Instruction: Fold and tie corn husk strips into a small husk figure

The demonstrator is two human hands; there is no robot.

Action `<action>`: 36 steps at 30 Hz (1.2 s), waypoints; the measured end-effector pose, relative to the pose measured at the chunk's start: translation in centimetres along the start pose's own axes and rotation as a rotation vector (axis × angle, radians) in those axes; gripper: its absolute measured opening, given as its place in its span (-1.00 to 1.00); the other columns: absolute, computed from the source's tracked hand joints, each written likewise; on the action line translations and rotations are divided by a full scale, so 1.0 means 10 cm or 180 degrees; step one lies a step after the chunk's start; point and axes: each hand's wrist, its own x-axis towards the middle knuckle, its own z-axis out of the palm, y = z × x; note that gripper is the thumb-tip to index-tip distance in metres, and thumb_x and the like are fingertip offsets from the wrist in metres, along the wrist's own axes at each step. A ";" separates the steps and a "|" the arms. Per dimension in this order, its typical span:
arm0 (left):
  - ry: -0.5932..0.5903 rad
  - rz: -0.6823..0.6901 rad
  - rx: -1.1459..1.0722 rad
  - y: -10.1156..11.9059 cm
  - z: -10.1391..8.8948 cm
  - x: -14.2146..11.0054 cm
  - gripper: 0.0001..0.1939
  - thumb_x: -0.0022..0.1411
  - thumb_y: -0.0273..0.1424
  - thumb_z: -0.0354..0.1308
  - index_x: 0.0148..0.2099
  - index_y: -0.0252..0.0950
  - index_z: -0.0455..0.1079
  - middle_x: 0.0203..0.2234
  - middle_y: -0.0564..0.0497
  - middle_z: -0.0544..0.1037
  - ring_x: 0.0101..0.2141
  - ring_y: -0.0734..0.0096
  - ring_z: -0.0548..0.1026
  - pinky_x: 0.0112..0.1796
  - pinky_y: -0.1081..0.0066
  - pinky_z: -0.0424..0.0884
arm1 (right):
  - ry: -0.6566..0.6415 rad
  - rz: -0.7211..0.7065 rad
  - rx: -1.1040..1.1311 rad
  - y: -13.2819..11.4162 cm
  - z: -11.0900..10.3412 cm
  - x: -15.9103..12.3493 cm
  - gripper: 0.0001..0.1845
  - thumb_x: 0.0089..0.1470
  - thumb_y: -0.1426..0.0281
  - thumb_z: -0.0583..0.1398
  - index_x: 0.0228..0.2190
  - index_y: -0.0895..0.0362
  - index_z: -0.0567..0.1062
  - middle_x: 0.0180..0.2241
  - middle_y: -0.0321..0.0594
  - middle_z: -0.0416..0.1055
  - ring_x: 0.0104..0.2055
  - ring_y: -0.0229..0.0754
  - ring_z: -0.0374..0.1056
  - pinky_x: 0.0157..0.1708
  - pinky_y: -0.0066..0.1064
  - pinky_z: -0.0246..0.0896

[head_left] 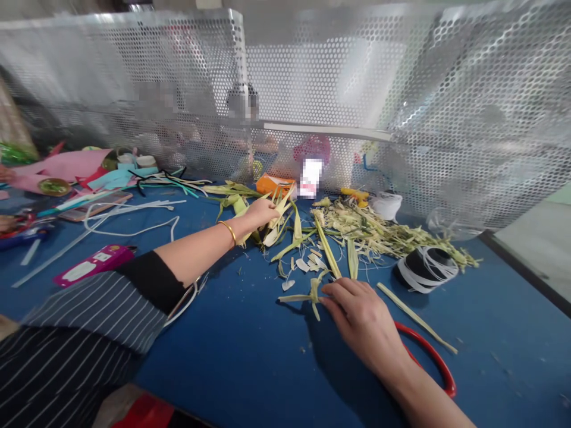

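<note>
My left hand (259,214), with a gold bangle at the wrist, reaches into the loose pale-green corn husks (297,223). Its fingers are closed on a husk there, the fingertips partly hidden. Nearer to me, my right hand (363,315) pinches a small knotted piece of corn husk (314,292) between thumb and fingers. Strips stick out from the knot to the left and downward. Partly beneath my right hand and wrist lies a red looped handle (430,351); whatever it belongs to is hidden.
Shredded husks (370,223) are heaped behind a black spool of white string (426,269). A husk strip (417,318) lies at right. A magenta tool (96,264) and white cable (134,230) sit at left. A perforated metal screen (312,77) stands along the back.
</note>
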 end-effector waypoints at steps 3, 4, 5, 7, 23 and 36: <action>-0.0031 -0.0151 -0.0353 -0.03 -0.14 -0.07 -0.91 -0.06 -0.47 0.18 -0.56 -0.30 0.34 -0.67 0.09 0.35 -0.59 0.49 0.33 -0.53 0.46 0.21 | -0.0006 -0.0012 -0.0048 0.01 0.01 0.00 -0.79 0.29 0.35 0.06 -0.30 0.11 0.47 -0.36 -0.18 0.44 -0.31 -0.12 0.35 -0.28 -0.28 0.12; -0.0078 -0.0216 -0.0483 -0.03 -0.19 -0.10 -0.91 -0.04 -0.47 0.17 -0.55 -0.30 0.33 -0.66 0.09 0.36 -0.60 0.51 0.32 -0.53 0.47 0.22 | -0.0017 -0.0013 -0.0068 0.01 0.02 0.00 -0.79 0.28 0.35 0.06 -0.31 0.11 0.47 -0.37 -0.19 0.43 -0.32 -0.12 0.34 -0.28 -0.28 0.12; -0.0137 -0.0284 -0.0608 -0.03 -0.23 -0.13 -0.91 -0.03 -0.48 0.16 -0.54 -0.30 0.33 -0.66 0.09 0.37 -0.61 0.53 0.32 -0.54 0.48 0.24 | -0.0031 -0.0014 -0.0083 0.02 0.02 -0.01 -0.79 0.28 0.35 0.06 -0.32 0.11 0.47 -0.37 -0.19 0.43 -0.32 -0.12 0.34 -0.29 -0.28 0.12; -0.0267 -0.0416 -0.0829 -0.03 -0.29 -0.18 -0.91 -0.02 -0.50 0.17 -0.53 -0.31 0.34 -0.66 0.07 0.39 -0.62 0.54 0.32 -0.54 0.49 0.27 | -0.0066 -0.0010 -0.0091 0.02 0.02 -0.01 -0.78 0.29 0.35 0.06 -0.32 0.11 0.47 -0.38 -0.20 0.42 -0.33 -0.13 0.33 -0.30 -0.29 0.11; -0.0311 -0.0897 -0.1821 0.02 -0.37 -0.28 -0.88 0.11 -0.53 0.17 -0.47 -0.35 0.36 -0.61 0.00 0.42 -0.60 0.55 0.34 -0.57 0.50 0.22 | -0.0078 -0.0056 -0.0169 0.02 0.02 0.00 -0.75 0.29 0.35 0.04 -0.34 0.10 0.47 -0.40 -0.21 0.41 -0.35 -0.15 0.32 -0.31 -0.32 0.09; 0.1244 0.0245 -0.0794 0.14 -0.52 -0.35 -0.88 0.10 -0.45 0.17 -0.26 -0.34 0.41 -0.44 -0.01 0.54 -0.46 0.45 0.43 -0.41 0.47 0.30 | -0.0049 -0.0067 -0.0189 0.00 0.00 0.00 -0.74 0.30 0.35 0.04 -0.35 0.10 0.49 -0.41 -0.20 0.43 -0.36 -0.16 0.33 -0.31 -0.32 0.10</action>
